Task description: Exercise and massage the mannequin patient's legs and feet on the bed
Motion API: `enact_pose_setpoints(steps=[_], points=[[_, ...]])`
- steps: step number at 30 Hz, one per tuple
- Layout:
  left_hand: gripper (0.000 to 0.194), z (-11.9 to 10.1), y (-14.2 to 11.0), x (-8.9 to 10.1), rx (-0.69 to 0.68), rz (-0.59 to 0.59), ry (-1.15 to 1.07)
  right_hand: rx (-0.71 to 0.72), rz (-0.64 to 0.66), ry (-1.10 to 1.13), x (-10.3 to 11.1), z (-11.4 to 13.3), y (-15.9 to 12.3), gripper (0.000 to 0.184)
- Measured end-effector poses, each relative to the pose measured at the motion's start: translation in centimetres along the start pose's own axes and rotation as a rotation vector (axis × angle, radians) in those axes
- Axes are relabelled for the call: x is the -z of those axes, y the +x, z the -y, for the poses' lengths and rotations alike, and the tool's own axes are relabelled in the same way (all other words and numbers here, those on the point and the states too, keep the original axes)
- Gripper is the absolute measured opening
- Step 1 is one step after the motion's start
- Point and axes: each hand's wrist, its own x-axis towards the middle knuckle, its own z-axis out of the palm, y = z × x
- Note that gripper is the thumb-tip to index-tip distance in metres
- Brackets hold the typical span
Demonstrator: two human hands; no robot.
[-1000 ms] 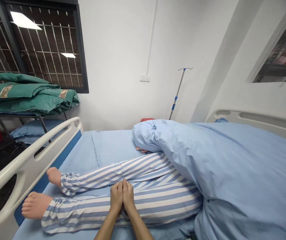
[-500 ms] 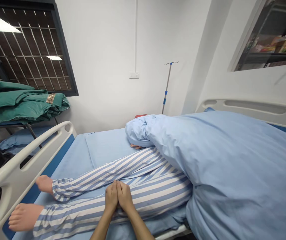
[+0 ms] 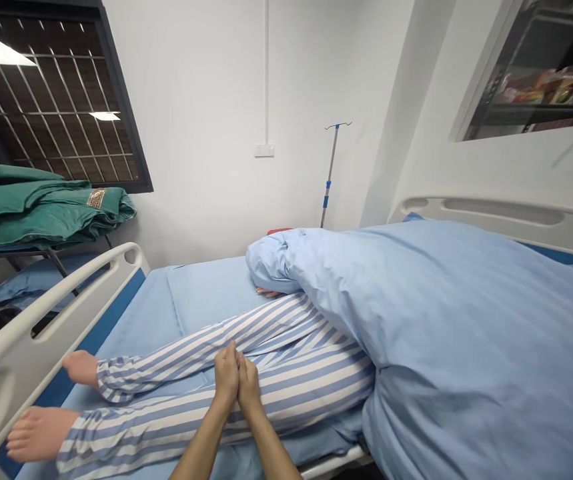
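Two loosely curled hands, left hand [image 3: 227, 373] and right hand [image 3: 249, 379], meet over striped trousers [image 3: 311, 387], apparently empty. Bare sheet [image 3: 216, 283] lies between footboard [image 3: 86, 287] and quilt [image 3: 441, 320]; two feet [image 3: 43, 433] show.

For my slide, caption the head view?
Left hand and right hand together over striped trousers on a blue-sheeted bed.

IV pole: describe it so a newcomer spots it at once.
Start at the bed and look past its heaped blue quilt to the white wall. Right of the socket stands a thin metal pole. Blue collars and a hooked top set it apart from the plain white conduit above the socket.
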Motion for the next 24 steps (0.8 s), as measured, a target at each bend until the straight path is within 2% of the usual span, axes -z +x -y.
enact_pose_setpoints(steps=[2, 5, 8, 12, 17, 24], points=[[0.044, 1.4, 0.1, 0.5, 0.026, -0.029, 0.058, 0.008, -0.019, -0.039, -0.1, -0.1, 0.0, 0.045], [0.043, 3.5, 0.2, 1.4, 0.003, 0.034, 0.173, 0.042, -0.036, -0.078, -0.3, -0.4, 0.0, 0.043], [0.045, 4.5, 0.3, 1.7, -0.030, 0.058, 0.217, 0.035, -0.038, -0.099, -0.4, -0.7, 0.2, 0.044], [0.047, 4.4, 0.1, 1.4, -0.047, 0.066, 0.229, 0.006, 0.027, -0.188, 0.2, -0.2, 0.8, 0.047], [0.050, 3.9, -0.5, 1.1, -0.108, 0.117, 0.278, 0.111, 0.127, -0.341, 1.8, 1.2, 1.2, 0.045], [0.048, 4.1, -0.7, 1.2, -0.113, 0.098, 0.301, 0.134, 0.080, -0.314, 2.1, 0.1, 0.2, 0.045]])
